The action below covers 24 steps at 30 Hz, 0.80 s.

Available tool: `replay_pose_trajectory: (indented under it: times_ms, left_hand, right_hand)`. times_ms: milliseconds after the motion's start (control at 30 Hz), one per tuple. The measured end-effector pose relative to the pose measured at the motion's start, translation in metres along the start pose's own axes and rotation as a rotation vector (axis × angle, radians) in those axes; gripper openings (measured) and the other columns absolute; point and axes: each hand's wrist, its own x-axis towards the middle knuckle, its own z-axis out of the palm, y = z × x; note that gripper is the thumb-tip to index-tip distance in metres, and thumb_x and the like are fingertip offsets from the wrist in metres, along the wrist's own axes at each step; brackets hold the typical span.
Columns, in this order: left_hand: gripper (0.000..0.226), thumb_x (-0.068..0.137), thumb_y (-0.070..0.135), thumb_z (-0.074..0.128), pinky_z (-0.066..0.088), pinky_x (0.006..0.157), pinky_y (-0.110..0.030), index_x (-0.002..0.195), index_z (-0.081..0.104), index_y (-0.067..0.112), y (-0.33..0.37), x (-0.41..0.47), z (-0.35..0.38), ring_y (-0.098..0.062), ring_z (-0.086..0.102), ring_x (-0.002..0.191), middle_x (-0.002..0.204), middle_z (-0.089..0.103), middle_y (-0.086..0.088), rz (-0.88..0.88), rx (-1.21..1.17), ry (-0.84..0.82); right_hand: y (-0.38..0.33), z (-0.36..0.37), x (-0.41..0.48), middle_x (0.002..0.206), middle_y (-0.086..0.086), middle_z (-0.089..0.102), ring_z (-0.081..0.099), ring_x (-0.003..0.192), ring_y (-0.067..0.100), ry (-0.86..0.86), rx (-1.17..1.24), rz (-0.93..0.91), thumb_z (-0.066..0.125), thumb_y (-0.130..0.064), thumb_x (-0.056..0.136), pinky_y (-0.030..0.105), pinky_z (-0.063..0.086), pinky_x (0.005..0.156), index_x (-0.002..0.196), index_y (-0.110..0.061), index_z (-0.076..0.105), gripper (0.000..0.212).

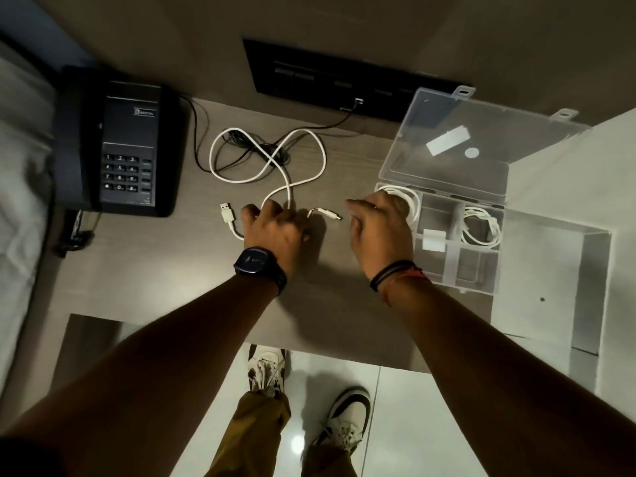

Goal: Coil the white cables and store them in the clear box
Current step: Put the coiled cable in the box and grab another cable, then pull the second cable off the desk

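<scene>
On the bench (165,270), between the black desk telephone (118,146) at the left and the clear box (457,235) at the right, 1 white cable (275,160) lies loose in a rough figure of 8, its far loops crossing over the thin black phone cord (241,146). Its flat USB plug (227,212) rests just left of the left hand (275,228), and its smaller plug (328,215) points right, into the gap between the 2 hands. The left hand is curled down over the near strands of the cable, fingers closed around them. The right hand (378,228) hovers over the left edge of the box, fingers relaxed and spread, holding nothing that can be seen.

The clear box stands with its lid (481,139) tipped back toward the far side. At least 2 coiled white cables already sit in its compartments: 1 coil (407,197) in the far left compartment, partly hidden by the right hand, and another coil (480,225) in the compartment to its right.

By this reading, the step in hand is the start of coiling the last loose cable. The next move likely calls for the right hand to come across and take the small plug end, so that the cable can be drawn clear of the phone cord without dragging it, wound into even loops and set into a free compartment
</scene>
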Motion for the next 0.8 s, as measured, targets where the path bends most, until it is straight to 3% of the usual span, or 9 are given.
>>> replay_pose_trajectory:
  times_ms: [133,267,400,467,500,567,633,700,800]
  left_hand:
    - [0.034,0.09,0.039,0.041,0.022,0.09,-0.044,0.114,0.05,0.017,-0.008,0.003,0.0,-0.03,0.05,0.107,0.096,0.068,-0.007,0.083,-0.001,-0.047]
    - [0.04,0.088,0.039,0.05,0.028,0.091,-0.043,0.116,0.04,0.013,-0.016,0.004,-0.009,-0.03,0.052,0.106,0.101,0.067,-0.008,0.214,-0.075,-0.078]
    - [0.031,0.083,0.028,0.048,0.044,0.075,-0.039,0.105,0.044,0.007,-0.014,-0.002,-0.043,-0.034,0.061,0.069,0.075,0.066,-0.012,0.345,-0.386,0.02]
    - [0.026,0.082,0.015,0.054,0.047,0.064,-0.036,0.105,0.043,0.009,-0.01,-0.005,-0.067,-0.035,0.06,0.062,0.076,0.065,-0.012,0.363,-0.477,-0.002]
    - [0.029,0.083,0.015,0.057,0.048,0.065,-0.037,0.108,0.043,0.01,-0.007,-0.006,-0.082,-0.035,0.061,0.065,0.08,0.066,-0.011,0.352,-0.489,-0.022]
    - [0.03,0.086,0.03,0.054,0.049,0.075,-0.038,0.112,0.048,0.016,-0.002,-0.009,-0.115,-0.031,0.063,0.075,0.084,0.068,-0.006,0.259,-0.481,-0.059]
    - [0.036,0.089,0.047,0.044,0.048,0.076,-0.038,0.102,0.06,0.017,0.003,-0.009,-0.156,-0.028,0.063,0.076,0.08,0.069,-0.004,0.18,-0.497,-0.05]
    - [0.035,0.092,0.043,0.046,0.046,0.07,-0.033,0.086,0.065,0.015,0.01,-0.008,-0.21,-0.027,0.061,0.071,0.074,0.065,0.0,0.136,-0.577,0.026]
    - [0.023,0.093,0.028,0.052,0.039,0.063,-0.024,0.083,0.066,0.012,0.024,-0.008,-0.305,-0.029,0.064,0.074,0.08,0.067,-0.009,0.182,-0.556,0.185]
  right_hand:
    - [-0.009,0.014,0.005,0.111,0.013,0.054,0.05,0.105,0.033,-0.104,-0.054,-0.001,0.055,0.006,0.081,0.041,0.048,0.09,0.118,-0.016,0.064,0.044]
    - [-0.014,0.014,0.003,0.119,0.009,0.052,0.043,0.112,0.032,-0.178,-0.149,-0.08,0.067,-0.006,0.077,0.042,0.041,0.095,0.124,-0.023,0.059,0.051]
    - [-0.025,-0.01,0.001,0.115,0.006,0.062,0.045,0.114,0.029,-0.239,-0.129,-0.165,0.065,-0.024,0.083,0.041,0.036,0.096,0.102,-0.018,0.073,0.021]
    - [-0.033,-0.036,0.001,0.103,0.008,0.069,0.051,0.106,0.03,-0.232,-0.105,-0.198,0.06,-0.02,0.085,0.039,0.038,0.09,0.095,-0.016,0.076,0.019]
    - [-0.04,-0.054,0.002,0.1,0.008,0.071,0.053,0.104,0.03,-0.215,-0.12,-0.218,0.058,-0.02,0.086,0.037,0.038,0.087,0.094,-0.016,0.075,0.019]
    - [-0.054,-0.098,0.005,0.097,0.006,0.071,0.054,0.1,0.029,-0.182,-0.121,-0.214,0.054,-0.02,0.089,0.037,0.035,0.083,0.092,-0.018,0.073,0.019]
    - [-0.07,-0.149,0.013,0.096,0.002,0.07,0.054,0.098,0.026,-0.14,-0.068,-0.204,0.052,-0.019,0.091,0.037,0.035,0.084,0.089,-0.021,0.071,0.019]
    - [-0.09,-0.208,0.016,0.097,-0.002,0.069,0.053,0.097,0.023,-0.135,-0.09,-0.254,0.051,-0.017,0.09,0.035,0.031,0.084,0.088,-0.024,0.068,0.019]
    - [-0.132,-0.292,0.012,0.093,-0.006,0.069,0.052,0.098,0.021,-0.205,-0.225,-0.388,0.052,-0.019,0.087,0.034,0.028,0.084,0.095,-0.029,0.065,0.019]
